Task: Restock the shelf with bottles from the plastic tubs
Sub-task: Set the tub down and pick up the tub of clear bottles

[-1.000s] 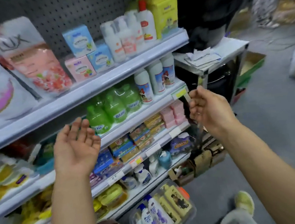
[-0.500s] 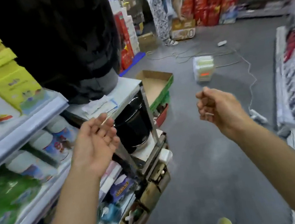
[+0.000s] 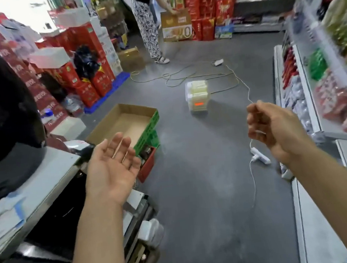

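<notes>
Between loads, judging by empty hands. Left hand (image 3: 112, 168) palm up, fingers relaxed, thin stick lying across them (toothpick, perhaps). Right hand (image 3: 273, 127) loosely curled, holds nothing visible. Clear plastic tub (image 3: 197, 95) stands on aisle floor (image 3: 207, 181) well ahead, beside trailing cable (image 3: 253, 178); contents blurred. Next move probably: walk to tub, crouch, grip bottles. Trip risk: cable.

Open floor (image 3: 208, 192) ahead, cardboard tray (image 3: 123, 124) left, cable (image 3: 253, 178) right
</notes>
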### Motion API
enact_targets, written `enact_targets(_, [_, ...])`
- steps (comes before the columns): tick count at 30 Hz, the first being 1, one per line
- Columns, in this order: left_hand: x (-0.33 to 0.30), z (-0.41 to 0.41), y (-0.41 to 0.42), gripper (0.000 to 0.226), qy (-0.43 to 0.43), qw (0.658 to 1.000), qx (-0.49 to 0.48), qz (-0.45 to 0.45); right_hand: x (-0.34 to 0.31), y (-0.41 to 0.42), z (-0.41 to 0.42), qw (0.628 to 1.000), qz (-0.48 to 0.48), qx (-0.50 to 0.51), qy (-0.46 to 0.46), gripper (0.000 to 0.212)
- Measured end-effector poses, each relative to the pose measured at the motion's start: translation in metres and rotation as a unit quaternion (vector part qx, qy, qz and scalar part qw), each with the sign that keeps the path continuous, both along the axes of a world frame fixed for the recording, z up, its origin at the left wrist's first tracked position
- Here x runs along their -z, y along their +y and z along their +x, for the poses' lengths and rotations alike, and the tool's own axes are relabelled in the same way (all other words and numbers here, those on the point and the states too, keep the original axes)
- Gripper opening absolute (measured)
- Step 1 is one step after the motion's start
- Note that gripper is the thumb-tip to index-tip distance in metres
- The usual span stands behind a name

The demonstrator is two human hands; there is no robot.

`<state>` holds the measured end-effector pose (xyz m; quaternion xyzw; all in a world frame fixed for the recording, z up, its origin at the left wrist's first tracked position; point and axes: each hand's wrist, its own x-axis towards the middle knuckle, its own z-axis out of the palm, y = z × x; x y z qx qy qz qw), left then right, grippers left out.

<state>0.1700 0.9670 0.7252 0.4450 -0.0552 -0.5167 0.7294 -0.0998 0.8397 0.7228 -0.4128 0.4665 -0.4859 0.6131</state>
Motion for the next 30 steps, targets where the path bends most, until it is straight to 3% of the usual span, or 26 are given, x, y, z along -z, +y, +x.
enact_targets(7, [0.015, -0.012, -0.148, 0.026, 0.012, 1.000, 0.018, -0.003, 0.017, -0.120, -0.026, 0.998, 0.007, 0.055, -0.027, 0.021])
enact_targets(15, [0.013, 0.012, -0.375, 0.026, 0.011, 0.999, 0.032, -0.013, 0.018, -0.333, -0.019, 0.996, 0.010, 0.084, -0.016, 0.022])
enact_targets(30, [0.039, 0.039, -0.696, 0.025, 0.028, 0.999, 0.021, 0.034, 0.046, -0.676, 0.022, 0.998, 0.041, 0.050, 0.023, 0.019])
